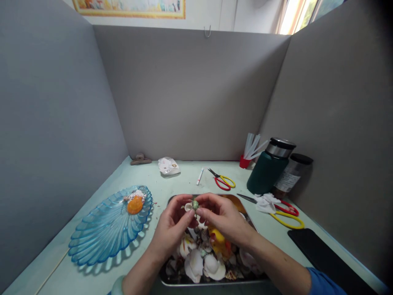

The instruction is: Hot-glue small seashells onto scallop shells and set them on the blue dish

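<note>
Between the fingertips of my left hand [173, 223] and my right hand [225, 217] is a small green and white shell figure [195, 204], turtle-like in outline. Both thumbs press against it from the near side, and fingers hide part of it. Directly beneath my hands lies a metal tray [215, 282] filled with seashells. A white scallop-like shell [194, 264] and a rounded white shell [211, 264] lie near its front. A yellow duck-like figure [217, 241] rests among the shells, partly covered by my right hand.
At left stands a blue shell-shaped dish [104, 233] holding an orange disc [135, 205]. Behind are a crumpled white packet [168, 166], a marker [199, 176] and scissors [223, 181]. Rightward are a green bottle [267, 170], a jar [288, 176], larger scissors [287, 219] and a black phone [325, 258].
</note>
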`<state>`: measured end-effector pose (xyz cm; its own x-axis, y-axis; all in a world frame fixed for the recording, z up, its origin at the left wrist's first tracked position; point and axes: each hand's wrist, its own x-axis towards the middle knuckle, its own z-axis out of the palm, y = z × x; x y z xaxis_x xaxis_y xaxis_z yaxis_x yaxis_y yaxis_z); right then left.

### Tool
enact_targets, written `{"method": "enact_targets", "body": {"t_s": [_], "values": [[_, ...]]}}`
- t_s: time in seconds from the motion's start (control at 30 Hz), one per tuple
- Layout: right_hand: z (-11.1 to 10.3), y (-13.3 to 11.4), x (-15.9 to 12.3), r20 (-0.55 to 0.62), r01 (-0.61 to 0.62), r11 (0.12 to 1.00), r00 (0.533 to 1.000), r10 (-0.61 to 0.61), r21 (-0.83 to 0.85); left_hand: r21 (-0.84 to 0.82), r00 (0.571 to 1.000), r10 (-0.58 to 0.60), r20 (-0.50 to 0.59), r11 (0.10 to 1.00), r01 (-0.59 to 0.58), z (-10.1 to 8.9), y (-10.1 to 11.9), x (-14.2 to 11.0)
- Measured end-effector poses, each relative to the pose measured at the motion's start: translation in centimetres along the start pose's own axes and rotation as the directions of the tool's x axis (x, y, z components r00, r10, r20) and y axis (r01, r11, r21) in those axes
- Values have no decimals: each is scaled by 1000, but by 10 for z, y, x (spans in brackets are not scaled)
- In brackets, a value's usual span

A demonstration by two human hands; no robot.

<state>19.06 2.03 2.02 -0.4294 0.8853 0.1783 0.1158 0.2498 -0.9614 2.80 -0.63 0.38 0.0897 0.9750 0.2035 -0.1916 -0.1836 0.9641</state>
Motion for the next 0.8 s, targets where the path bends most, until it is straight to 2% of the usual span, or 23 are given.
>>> {"method": "enact_targets", "body": {"t_s": [0.23, 0.4, 0.6, 0.8], "values": [[1, -6, -3, -64, 122, 948, 987, -146, -293, -36, 1000, -18, 8, 999, 18, -2, -2, 0], [1, -7, -4, -73, 186, 892, 969, -236, -412, -18, 999, -25, 26, 999, 26, 0, 0, 0], [1, -6, -4, -43, 233, 856, 958, -284, -462, 4, 1000, -1, 27, 1000, 1, 0, -2, 0], [2, -6, -4, -19, 243, 851, 959, -284, -466, 1, 1000, -15, -24, 1000, 15, 0, -1, 0]]}}
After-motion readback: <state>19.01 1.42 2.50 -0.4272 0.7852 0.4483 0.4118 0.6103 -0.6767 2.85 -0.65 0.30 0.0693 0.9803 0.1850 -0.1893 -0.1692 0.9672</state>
